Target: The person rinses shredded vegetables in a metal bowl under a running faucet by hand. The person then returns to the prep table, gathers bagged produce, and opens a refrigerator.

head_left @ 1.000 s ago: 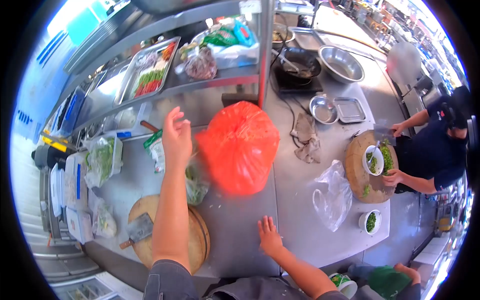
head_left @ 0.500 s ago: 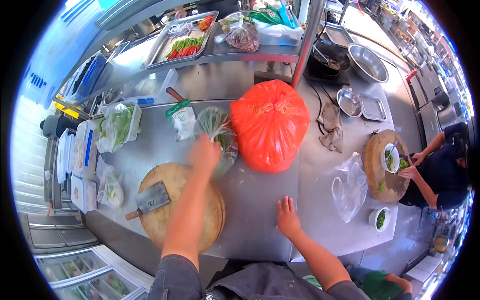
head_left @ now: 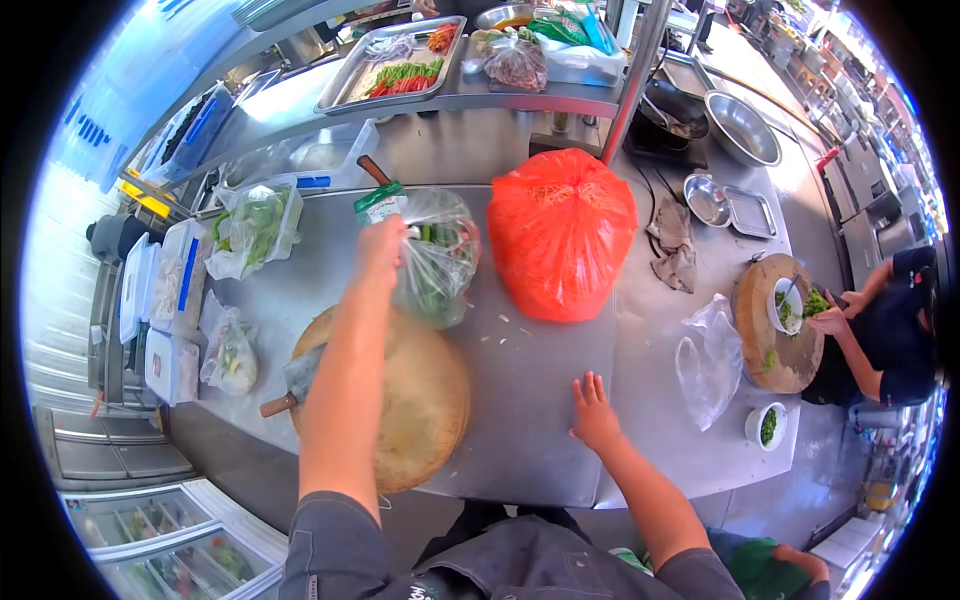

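Note:
My left hand (head_left: 380, 250) is closed on the gathered neck of a clear plastic bag (head_left: 438, 265) of green vegetables. The bag lies on the steel table (head_left: 545, 430), to the right of that hand. My right hand (head_left: 597, 414) rests on the table with its fingers spread, holding nothing. Under my left forearm is a round wooden chopping board (head_left: 425, 400). A cleaver (head_left: 300, 375) lies at the board's left side, partly hidden by my arm. Just beyond my left hand is a green and white packet (head_left: 380, 203).
A large red plastic bag (head_left: 562, 240) stands right of the vegetable bag. Bagged greens (head_left: 255, 230) and plastic boxes (head_left: 178, 275) line the left side. At the right, a co-worker handles greens over another round board (head_left: 765, 350), near an empty-looking plastic bag (head_left: 712, 365).
My left hand has swung the vegetable bag round, so its body now lies to the hand's right. Small pale scraps show on the table beside it. My right hand stays flat.

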Demonstrator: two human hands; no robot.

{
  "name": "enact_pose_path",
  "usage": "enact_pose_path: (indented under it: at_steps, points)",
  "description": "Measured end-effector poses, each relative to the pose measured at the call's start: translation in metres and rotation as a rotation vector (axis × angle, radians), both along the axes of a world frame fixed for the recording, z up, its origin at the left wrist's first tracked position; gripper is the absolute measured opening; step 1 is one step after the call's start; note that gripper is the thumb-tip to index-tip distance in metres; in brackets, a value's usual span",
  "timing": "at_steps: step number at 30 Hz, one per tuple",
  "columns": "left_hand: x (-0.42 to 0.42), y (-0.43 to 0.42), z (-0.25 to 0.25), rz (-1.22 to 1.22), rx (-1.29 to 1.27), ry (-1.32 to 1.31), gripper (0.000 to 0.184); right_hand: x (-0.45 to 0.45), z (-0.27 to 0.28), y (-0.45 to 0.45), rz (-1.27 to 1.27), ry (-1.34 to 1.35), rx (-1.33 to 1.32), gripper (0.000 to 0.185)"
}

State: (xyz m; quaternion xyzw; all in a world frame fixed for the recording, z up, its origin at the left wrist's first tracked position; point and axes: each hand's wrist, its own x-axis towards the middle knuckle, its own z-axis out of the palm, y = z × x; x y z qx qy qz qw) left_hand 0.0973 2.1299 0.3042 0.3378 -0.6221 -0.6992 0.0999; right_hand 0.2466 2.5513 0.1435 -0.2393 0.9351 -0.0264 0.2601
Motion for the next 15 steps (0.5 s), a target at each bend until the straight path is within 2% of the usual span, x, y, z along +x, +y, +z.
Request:
enact_pose_path:
  at_steps: [2,4,6,11,15]
  points:
    - [0.036,0.0,0.048,-0.061,0.041,0.143,0.017,0.001,-0.001,0.001,0.014,0.003,-0.033,0.108]
    - [0.08,-0.001,0.087,-0.08,-0.027,0.223,0.019,0.001,-0.008,0.002,0.029,0.03,-0.02,0.109]
    - [0.124,-0.001,0.116,-0.051,-0.113,0.132,0.02,0.002,-0.01,0.0,0.052,0.058,-0.012,0.109]
    - [0.218,0.003,0.119,0.019,-0.169,0.138,0.021,0.002,-0.009,0.002,0.04,0.029,-0.049,0.111]
    - [0.267,0.005,0.076,-0.06,-0.449,-0.075,0.019,0.001,-0.006,-0.001,0.065,0.022,-0.042,0.111]
